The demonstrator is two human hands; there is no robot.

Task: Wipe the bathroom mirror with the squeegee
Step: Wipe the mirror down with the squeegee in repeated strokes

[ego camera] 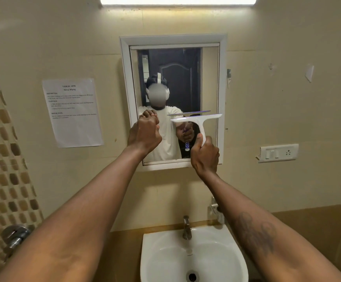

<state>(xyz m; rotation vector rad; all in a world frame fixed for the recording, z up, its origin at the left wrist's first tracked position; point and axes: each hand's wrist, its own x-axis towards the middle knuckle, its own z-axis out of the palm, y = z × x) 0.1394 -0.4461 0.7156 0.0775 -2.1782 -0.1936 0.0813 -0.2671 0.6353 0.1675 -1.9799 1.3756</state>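
Pressing against left edge of white-framed rectangular wall mirror [222, 78], left hand [144, 135] is curled into empty fist. White plastic T-shaped squeegee [196, 120] is clamped by right hand [205, 157], blade held level on glass, lower right.

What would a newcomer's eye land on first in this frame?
Probably the white plastic squeegee, its blade level across the white-framed wall mirror, gripped by its handle in the right hand. Beside it, the left hand is curled in a fist at the glass's left edge. Below sits a white ceramic basin.
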